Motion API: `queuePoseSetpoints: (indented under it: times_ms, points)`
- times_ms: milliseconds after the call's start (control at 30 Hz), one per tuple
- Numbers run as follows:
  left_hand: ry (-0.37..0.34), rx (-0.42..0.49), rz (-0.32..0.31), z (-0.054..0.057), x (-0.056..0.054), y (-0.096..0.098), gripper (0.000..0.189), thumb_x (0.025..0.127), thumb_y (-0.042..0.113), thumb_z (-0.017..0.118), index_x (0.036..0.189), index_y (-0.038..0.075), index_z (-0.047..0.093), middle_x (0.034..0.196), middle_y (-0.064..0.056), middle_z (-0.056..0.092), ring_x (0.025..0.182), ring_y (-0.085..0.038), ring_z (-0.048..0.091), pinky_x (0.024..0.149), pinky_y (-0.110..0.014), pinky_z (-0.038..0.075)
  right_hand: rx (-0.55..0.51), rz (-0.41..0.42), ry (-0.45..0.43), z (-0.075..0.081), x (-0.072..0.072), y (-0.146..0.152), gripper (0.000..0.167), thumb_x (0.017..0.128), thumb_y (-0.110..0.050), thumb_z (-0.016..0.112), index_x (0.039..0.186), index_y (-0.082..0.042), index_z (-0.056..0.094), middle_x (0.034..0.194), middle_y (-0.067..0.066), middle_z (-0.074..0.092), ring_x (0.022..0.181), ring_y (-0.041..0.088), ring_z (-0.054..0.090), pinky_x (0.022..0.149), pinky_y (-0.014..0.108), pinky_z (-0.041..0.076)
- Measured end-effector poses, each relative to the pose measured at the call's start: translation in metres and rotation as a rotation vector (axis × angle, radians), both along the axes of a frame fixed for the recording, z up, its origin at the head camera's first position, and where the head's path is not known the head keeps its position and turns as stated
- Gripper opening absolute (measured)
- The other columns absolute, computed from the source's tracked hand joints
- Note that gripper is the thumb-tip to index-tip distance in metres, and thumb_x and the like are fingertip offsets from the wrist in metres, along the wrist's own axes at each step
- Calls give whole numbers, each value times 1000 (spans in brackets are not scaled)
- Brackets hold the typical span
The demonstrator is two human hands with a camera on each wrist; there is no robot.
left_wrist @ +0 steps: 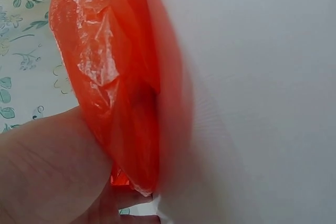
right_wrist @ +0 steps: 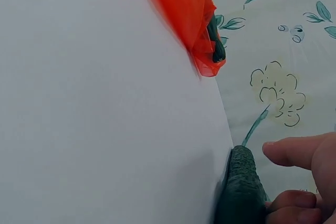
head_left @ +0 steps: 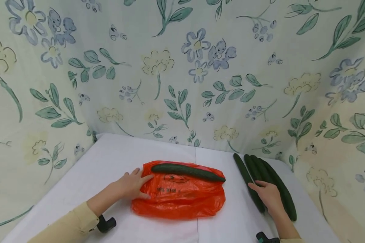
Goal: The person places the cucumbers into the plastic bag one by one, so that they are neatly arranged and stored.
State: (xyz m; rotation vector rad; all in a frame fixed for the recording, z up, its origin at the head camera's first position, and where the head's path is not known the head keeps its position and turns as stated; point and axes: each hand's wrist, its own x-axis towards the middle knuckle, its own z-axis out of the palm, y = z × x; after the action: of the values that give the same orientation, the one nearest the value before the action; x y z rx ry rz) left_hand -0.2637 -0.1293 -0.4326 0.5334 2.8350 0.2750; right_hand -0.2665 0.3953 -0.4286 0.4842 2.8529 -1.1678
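A red plastic bag [head_left: 188, 202] with dark print lies flat on the white table, and one long dark green cucumber [head_left: 187, 171] rests across its upper part. My left hand [head_left: 134, 185] lies at the bag's left edge with its fingers spread over the plastic. In the left wrist view the bag's glossy side [left_wrist: 100, 61] rises beside that hand. My right hand [head_left: 269, 194] is over the leftmost cucumber [head_left: 246, 175] of the group at the right; in the right wrist view its thumb [right_wrist: 294, 150] stands apart from a cucumber [right_wrist: 241, 192], with the other fingertips beside it.
Several more cucumbers [head_left: 273, 179] lie side by side at the table's right. The white table [head_left: 118, 152] has a crease down its middle. A flower-patterned cloth [head_left: 182, 84] hangs at the back and both sides. Dark wrist devices sit below each hand.
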Motion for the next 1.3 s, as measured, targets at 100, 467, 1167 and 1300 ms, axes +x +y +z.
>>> queuePoseSetpoints:
  times_ms: [100,467,1167,1300]
  points:
    - [13,-6,-6,2,-1,0,88,78,61,76,151,22,47,155,-23,40,144,-48,32,105,-73,35,57,0,3,0,-1,-2,82,93,-52,64,141,13,48,147,37,41,132,56,42,103,63,44]
    - [20,-14,-3,3,-3,2,88,79,62,76,152,24,46,157,-22,39,146,-47,31,107,-73,34,198,-32,44,-1,-3,-6,67,89,-40,72,128,13,60,136,38,53,123,57,49,95,63,48]
    - [22,0,-8,-3,0,-2,87,78,63,75,151,23,47,157,-23,38,145,-47,31,107,-73,33,-77,-88,48,-27,-3,-30,70,87,-35,76,143,-2,51,146,35,41,123,49,47,99,63,45]
    - [31,-13,-12,-2,0,-2,87,79,63,75,151,24,46,157,-22,39,144,-47,32,107,-73,34,-128,-87,7,-28,-3,-28,76,87,-38,75,145,2,48,154,36,31,137,52,34,111,65,34]
